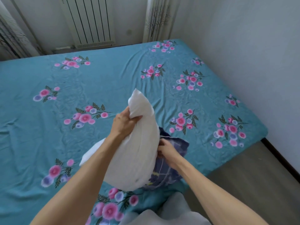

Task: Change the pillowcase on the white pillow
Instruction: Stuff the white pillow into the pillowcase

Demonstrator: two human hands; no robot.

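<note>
White cloth (93, 151), folded, lies flat on the bed sheet (40, 135) under my left forearm; possibly the fresh case, can't confirm. Left hand (124, 123) clenched round the upper end of the white pillow (139, 151), held above the bed. Pillow looks soft, light, squashy: bunch a corner, don't pinch the middle. Right hand (165, 151) pinching the rim of the dark blue pillowcase (168, 172). Pillow's lower end sits against that case; how much is inside, can't tell.

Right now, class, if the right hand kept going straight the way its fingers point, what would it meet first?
The right hand points left into the white pillow. It already grips the dark pillowcase there, so probably the pillow, though depth is unclear.
</note>
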